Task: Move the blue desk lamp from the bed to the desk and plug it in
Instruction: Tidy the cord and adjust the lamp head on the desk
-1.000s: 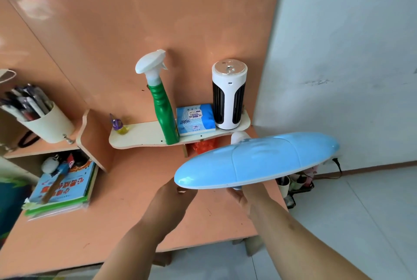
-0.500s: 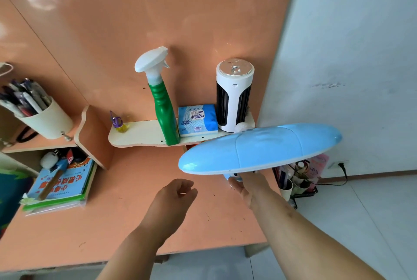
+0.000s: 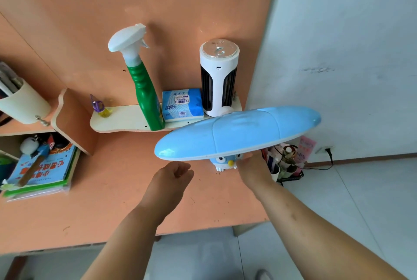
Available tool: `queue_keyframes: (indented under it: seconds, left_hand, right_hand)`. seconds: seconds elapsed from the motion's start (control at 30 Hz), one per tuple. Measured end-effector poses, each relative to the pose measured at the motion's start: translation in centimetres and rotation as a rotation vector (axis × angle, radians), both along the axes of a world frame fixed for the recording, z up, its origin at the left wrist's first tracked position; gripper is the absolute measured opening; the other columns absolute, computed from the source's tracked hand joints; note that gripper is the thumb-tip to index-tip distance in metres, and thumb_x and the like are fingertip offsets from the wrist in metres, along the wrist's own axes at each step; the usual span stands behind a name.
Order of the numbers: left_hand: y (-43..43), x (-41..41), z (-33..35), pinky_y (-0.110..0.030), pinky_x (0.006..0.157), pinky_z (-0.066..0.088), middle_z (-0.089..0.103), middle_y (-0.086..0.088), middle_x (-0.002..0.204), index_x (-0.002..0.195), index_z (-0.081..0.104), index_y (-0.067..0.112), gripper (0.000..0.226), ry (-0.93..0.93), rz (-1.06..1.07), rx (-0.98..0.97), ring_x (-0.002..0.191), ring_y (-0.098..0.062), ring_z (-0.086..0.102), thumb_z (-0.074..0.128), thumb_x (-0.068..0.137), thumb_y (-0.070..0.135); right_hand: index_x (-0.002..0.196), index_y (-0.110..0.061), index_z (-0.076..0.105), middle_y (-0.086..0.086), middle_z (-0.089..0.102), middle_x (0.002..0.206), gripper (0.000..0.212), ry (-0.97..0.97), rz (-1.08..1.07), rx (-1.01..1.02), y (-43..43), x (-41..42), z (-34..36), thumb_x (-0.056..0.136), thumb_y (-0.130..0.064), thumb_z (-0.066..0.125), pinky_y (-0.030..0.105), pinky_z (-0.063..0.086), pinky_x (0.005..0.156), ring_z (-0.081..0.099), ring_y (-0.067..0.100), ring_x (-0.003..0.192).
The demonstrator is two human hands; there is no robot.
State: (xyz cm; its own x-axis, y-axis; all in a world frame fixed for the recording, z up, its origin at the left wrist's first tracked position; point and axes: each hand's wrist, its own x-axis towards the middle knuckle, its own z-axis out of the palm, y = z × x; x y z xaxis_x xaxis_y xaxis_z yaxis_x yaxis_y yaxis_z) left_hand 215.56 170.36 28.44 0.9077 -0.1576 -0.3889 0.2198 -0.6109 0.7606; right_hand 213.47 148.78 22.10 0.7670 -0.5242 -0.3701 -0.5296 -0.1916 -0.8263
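Note:
The blue desk lamp (image 3: 237, 133) has a long oval blue head and a small bird-shaped base (image 3: 225, 162). The base stands on the orange desk (image 3: 108, 200) near its right edge, below the small shelf. My right hand (image 3: 253, 171) grips the right side of the base under the lamp head. My left hand (image 3: 171, 178) hovers just left of the base with loosely curled fingers and holds nothing. The lamp's cord and plug are hidden.
On the small shelf (image 3: 121, 121) stand a green spray bottle (image 3: 144, 90), a tissue pack (image 3: 182, 104) and a white tower device (image 3: 218, 76). Books (image 3: 42, 171) and a pen cup (image 3: 22, 103) are at left. A wall socket (image 3: 325, 150) with a black plug sits low at right, above a floor rack of bottles (image 3: 286, 164).
The lamp has come down toward the desk and its bird base now shows on the desk top. My left hand let go of the lamp head and drew back.

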Motion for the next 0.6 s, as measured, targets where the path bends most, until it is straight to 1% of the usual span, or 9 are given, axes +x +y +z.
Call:
queue_keyframes:
  seconds: [0.03,0.07,0.1,0.17,0.23,0.33,0.43,0.53,0.6]
  left_hand:
    - [-0.2,0.0,0.0,-0.018,0.064,0.042,0.063,0.017,0.098,0.114,0.064,0.025,0.027,0.000,-0.003,-0.004,0.086,-0.002,0.057,0.058,0.090,0.035]
    - [-0.5,-0.2,0.1,-0.018,0.064,0.042,0.064,0.017,0.097,0.113,0.064,0.026,0.026,0.002,-0.005,-0.003,0.086,-0.002,0.057,0.059,0.089,0.035]
    - [-0.5,-0.2,0.1,-0.018,0.063,0.042,0.064,0.017,0.096,0.112,0.064,0.026,0.025,0.001,0.001,-0.004,0.085,-0.003,0.058,0.059,0.089,0.035]
    - [-0.7,-0.3,0.0,-0.020,0.062,0.042,0.064,0.015,0.095,0.110,0.065,0.026,0.024,0.001,0.007,0.008,0.083,-0.004,0.058,0.060,0.089,0.035]
    - [-0.8,-0.4,-0.1,-0.023,0.062,0.044,0.066,0.009,0.097,0.110,0.066,0.025,0.025,-0.003,0.019,0.019,0.083,-0.010,0.059,0.061,0.088,0.034]
    - [-1.0,-0.6,-0.5,-0.026,0.064,0.047,0.068,0.000,0.098,0.110,0.067,0.022,0.025,0.005,0.029,0.011,0.079,-0.017,0.060,0.062,0.087,0.032]
    - [-1.3,-1.1,-0.7,-0.027,0.064,0.049,0.068,-0.001,0.097,0.108,0.067,0.024,0.023,0.015,0.012,0.007,0.080,-0.018,0.062,0.062,0.087,0.031]
    - [-1.7,-1.4,-0.7,-0.028,0.068,0.049,0.068,-0.001,0.099,0.108,0.067,0.024,0.022,0.025,0.012,-0.005,0.089,-0.021,0.063,0.062,0.087,0.030]
    - [-2.0,-1.6,-0.6,-0.027,0.068,0.049,0.068,-0.001,0.099,0.107,0.067,0.024,0.021,0.023,0.005,0.003,0.089,-0.021,0.063,0.061,0.088,0.030]
  right_hand:
    - [0.114,-0.015,0.047,0.001,0.059,0.102,0.036,-0.013,0.033,-0.056,-0.2,0.0,0.1,0.078,-0.016,0.053,0.020,0.038,0.056,0.056,0.018,0.086]
    - [0.116,-0.014,0.047,0.002,0.056,0.108,0.036,-0.020,0.061,-0.125,-0.4,-0.3,0.1,0.080,-0.015,0.054,0.019,0.035,0.059,0.055,0.018,0.091]
    - [0.119,-0.013,0.047,0.005,0.054,0.116,0.037,-0.030,0.108,-0.219,-0.4,-0.3,0.2,0.082,-0.014,0.053,0.020,0.036,0.064,0.054,0.021,0.097]
    - [0.129,-0.015,0.043,0.011,0.044,0.133,0.045,-0.019,0.250,-0.421,-0.6,-0.6,0.6,0.085,-0.013,0.050,0.026,0.038,0.077,0.050,0.028,0.112]
    - [0.141,-0.022,0.033,0.012,0.037,0.140,0.059,-0.014,0.384,-0.521,-0.5,-0.6,1.4,0.085,-0.010,0.047,0.031,0.040,0.085,0.045,0.032,0.121]
    - [0.147,-0.025,0.024,0.014,0.031,0.143,0.069,0.042,0.516,-0.564,-0.3,-0.3,2.2,0.083,-0.007,0.045,0.038,0.042,0.091,0.035,0.034,0.129]
    - [0.148,-0.019,0.019,0.016,0.024,0.147,0.072,0.187,0.611,-0.604,0.1,-0.2,2.4,0.083,-0.004,0.047,0.043,0.038,0.100,0.025,0.036,0.132]
    - [0.146,-0.018,0.021,0.016,0.021,0.148,0.073,0.224,0.625,-0.638,0.2,-0.1,2.8,0.082,-0.001,0.050,0.043,0.040,0.096,0.026,0.035,0.129]
    - [0.149,-0.020,0.015,0.016,0.020,0.150,0.077,0.226,0.638,-0.663,0.1,0.0,2.8,0.082,-0.003,0.051,0.043,0.041,0.095,0.027,0.035,0.128]
